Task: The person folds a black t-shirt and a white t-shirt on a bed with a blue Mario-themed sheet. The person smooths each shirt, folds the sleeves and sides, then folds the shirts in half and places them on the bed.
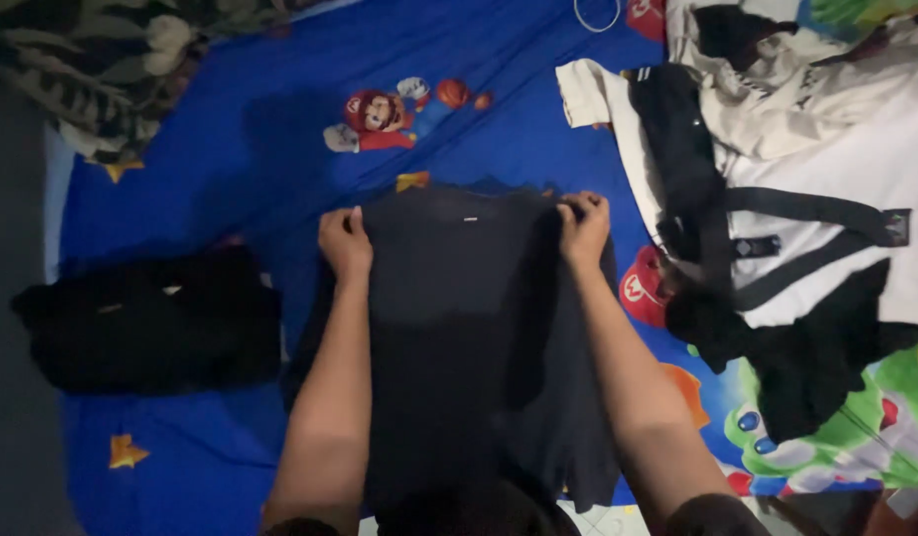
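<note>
Black T-shirt (469,328) pinched at both shoulders by left hand (344,241) and right hand (584,226); uneven grip risks a crooked fold, its right sleeve bunching beside the laundry pile (796,199).

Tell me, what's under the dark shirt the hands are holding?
The dark shirt lies on a blue cartoon bedsheet, which shows all around it. The left hand and right hand grip its top corners. Whatever sits directly beneath the shirt is covered.

Dark grey cloth shirt (459,328), centre: matt, soft knit, faintly creased. Blue printed cloth bedsheet (231,149) beneath: smooth, matt weave. Folded black cloth garment (151,323), left: matt. White-and-black cloth pile (806,199), right: rumpled, matt.
</note>
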